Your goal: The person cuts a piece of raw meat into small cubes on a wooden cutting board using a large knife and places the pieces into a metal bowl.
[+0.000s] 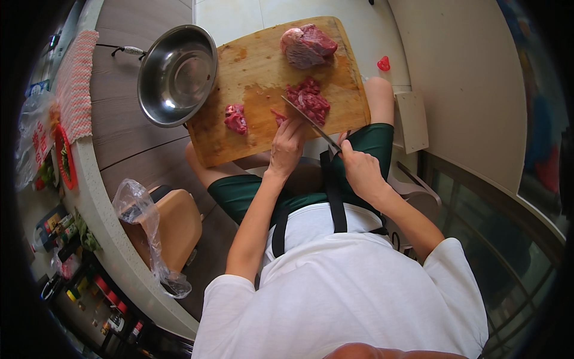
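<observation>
A wooden cutting board (251,67) lies across my knees. My right hand (361,168) is closed on the handle of a kitchen knife (314,126), whose blade slants up and left beside my left hand. The fingertips of my left hand (288,146) rest on a small strip of raw meat (279,117), partly hidden by them. Right of the blade is a pile of cut raw meat (309,101). A smaller piece of raw meat (236,119) lies on the left part of the board, and a large raw meat chunk (308,46) sits near the far edge.
A steel basin (181,76) overlaps the board's left edge. On the left, a tan bin (177,224) with a clear plastic bag stands below a counter (114,224) holding a red tray (66,157) and bottles. A red object (384,63) lies on the floor beyond my right knee.
</observation>
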`<state>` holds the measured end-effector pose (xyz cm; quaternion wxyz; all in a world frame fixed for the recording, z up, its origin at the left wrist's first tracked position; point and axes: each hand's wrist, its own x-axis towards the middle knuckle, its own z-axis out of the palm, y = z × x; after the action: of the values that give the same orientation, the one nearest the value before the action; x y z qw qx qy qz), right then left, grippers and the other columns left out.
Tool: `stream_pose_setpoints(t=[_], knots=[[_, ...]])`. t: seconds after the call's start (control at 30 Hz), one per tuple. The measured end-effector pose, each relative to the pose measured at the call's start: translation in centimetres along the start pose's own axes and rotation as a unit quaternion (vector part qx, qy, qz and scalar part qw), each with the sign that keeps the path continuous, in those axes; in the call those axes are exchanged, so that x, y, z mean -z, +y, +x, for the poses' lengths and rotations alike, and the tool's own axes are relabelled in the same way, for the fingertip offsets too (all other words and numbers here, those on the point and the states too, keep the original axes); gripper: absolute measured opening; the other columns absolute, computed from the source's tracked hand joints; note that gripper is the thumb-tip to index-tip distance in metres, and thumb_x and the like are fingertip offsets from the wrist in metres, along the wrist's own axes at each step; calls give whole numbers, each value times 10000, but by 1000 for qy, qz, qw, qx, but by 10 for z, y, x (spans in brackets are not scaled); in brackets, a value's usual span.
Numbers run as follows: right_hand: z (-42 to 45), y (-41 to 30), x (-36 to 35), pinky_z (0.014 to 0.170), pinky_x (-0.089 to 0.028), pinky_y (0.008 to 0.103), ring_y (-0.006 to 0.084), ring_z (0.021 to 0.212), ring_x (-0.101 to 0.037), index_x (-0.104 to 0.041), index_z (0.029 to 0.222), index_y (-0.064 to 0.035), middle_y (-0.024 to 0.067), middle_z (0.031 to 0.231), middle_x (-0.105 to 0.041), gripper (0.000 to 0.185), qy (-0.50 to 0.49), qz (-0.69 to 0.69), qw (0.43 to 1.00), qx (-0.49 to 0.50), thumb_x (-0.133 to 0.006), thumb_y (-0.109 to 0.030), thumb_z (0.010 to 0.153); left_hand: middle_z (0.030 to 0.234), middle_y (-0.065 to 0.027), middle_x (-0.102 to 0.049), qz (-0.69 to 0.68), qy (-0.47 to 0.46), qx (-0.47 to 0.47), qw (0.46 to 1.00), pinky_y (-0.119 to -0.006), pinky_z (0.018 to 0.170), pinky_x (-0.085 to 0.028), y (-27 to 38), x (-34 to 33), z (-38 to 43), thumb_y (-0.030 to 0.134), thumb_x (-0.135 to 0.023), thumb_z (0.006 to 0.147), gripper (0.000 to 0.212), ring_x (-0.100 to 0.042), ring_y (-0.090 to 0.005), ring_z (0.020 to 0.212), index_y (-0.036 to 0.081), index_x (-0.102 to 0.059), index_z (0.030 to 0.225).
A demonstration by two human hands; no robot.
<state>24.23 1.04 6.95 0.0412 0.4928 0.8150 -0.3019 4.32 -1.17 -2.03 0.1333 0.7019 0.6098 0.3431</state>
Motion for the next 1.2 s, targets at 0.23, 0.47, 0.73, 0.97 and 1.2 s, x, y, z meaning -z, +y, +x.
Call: stream_pose_setpoints(t=[0.23, 0.47, 0.73, 0.97, 1.2], knots=[[35, -9, -7, 620, -510, 491, 412, 697, -644, -422, 987, -5, 245, 686, -618, 196, 21, 7, 1000, 20, -507, 9, 811, 1044, -167, -604, -22, 5, -1, 1000, -424, 902, -470, 7, 2, 4, -71, -592, 741, 260, -563, -363, 1006, -41, -629, 996], [33, 8, 3, 576, -470, 518, 419, 663, -615, -456, 939, -36, 207, 646, -601, 128, 64, 30, 997, 13, -518, -148, 934, 1040, -156, -607, 26, -4, -56, 998, -410, 886, -474, 5, 18, -14, -69, -610, 743, 236, -567, -353, 1011, -35, -635, 975], [14, -7, 14, 546, -519, 394, 325, 652, -663, -489, 1001, -31, 163, 692, -634, 198, 37, -62, 994, 87, -559, -28, 816, 992, -145, -617, 9, 101, 57, 993, -402, 820, -487, -4, 25, -14, -59, -623, 755, 200, -574, -339, 954, -11, -652, 947], [15, -12, 26, 538, -526, 368, 302, 641, -668, -487, 994, -30, 147, 685, -633, 205, 8, -100, 991, 92, -560, -15, 804, 951, -131, -627, 19, 82, 35, 996, -402, 821, -493, -17, 22, 1, -31, -621, 770, 158, -583, -330, 950, -8, -658, 922], [23, -14, 21, 542, -524, 366, 295, 634, -671, -475, 997, -32, 143, 669, -631, 215, -3, -116, 989, 91, -565, -18, 803, 950, -138, -633, 19, 70, 52, 996, -401, 825, -500, -20, 19, -3, -29, -624, 750, 190, -590, -334, 949, -3, -663, 934]])
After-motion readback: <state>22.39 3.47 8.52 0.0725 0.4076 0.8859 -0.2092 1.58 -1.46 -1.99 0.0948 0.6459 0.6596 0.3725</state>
